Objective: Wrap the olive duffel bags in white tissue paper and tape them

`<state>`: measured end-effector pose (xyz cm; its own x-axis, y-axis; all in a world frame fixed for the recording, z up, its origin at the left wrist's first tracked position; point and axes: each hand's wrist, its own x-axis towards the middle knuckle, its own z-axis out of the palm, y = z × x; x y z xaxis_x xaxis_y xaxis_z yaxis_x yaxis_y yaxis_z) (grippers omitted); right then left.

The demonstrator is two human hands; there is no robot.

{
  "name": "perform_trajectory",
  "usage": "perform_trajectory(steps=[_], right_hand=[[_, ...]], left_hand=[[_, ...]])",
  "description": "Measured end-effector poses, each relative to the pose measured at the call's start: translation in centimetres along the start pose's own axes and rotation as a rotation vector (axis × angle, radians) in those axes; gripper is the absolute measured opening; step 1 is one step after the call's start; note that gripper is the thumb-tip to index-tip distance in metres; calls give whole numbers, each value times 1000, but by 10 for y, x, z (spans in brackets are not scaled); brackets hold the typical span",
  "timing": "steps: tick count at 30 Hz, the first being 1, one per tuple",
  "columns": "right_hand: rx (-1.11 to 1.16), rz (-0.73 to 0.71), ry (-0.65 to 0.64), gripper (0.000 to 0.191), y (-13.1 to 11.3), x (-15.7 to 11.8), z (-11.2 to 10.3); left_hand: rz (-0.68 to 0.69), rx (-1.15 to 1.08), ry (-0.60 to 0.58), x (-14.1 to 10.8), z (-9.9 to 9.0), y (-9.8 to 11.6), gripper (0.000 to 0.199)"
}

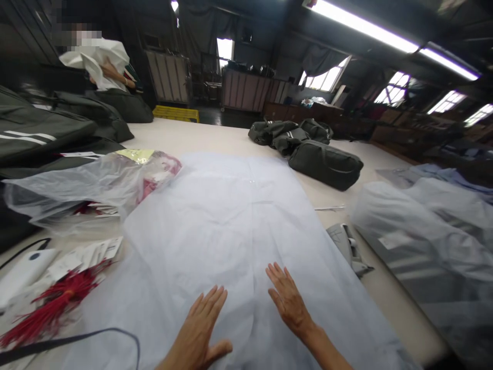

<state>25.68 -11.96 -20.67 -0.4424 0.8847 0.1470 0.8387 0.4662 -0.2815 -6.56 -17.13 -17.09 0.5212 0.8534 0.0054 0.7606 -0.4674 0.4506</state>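
Observation:
A large translucent white plastic sheet or bag lies spread over the pale table, with a few creases down its middle. Near its lower centre my left hand is flat with the fingers stretched out and the thumb apart, holding nothing. To the right, my right hand also lies open over the sheet, palm down, fingers extended. Both hands appear to rest on the plastic, some distance apart.
Dark green bags lie at the table's back; more are piled left. Red-stringed tags and a white device sit left. A tag gun or tape dispenser and plastic-covered goods lie right. A person holds white material.

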Motion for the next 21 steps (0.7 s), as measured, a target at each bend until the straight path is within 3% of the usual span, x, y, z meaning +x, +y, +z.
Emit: perform_trajectory(steps=[3, 7, 9, 13, 16, 19, 21], right_hand=[[-48, -18, -52, 59, -14, -41, 9], [-96, 3, -83, 67, -16, -70, 49], [-115, 37, -51, 68, -13, -71, 69], [-115, 94, 32, 65, -13, -60, 104], [-89, 143, 91, 65, -23, -48, 122], [-82, 161, 144, 63, -29, -44, 122], [-91, 113, 174, 60, -27, -51, 109]], left_hand=[[-132, -94, -173, 2, -6, 12, 93], [-168, -130, -349, 21, -2, 37, 110], [-200, -72, -389, 30, 3, 48, 105], [-259, 126, -433, 44, 10, 58, 57], [-280, 140, -425, 48, 11, 56, 47], [-307, 132, -463, 46, 10, 50, 60], [-312, 144, -514, 44, 8, 45, 54]])
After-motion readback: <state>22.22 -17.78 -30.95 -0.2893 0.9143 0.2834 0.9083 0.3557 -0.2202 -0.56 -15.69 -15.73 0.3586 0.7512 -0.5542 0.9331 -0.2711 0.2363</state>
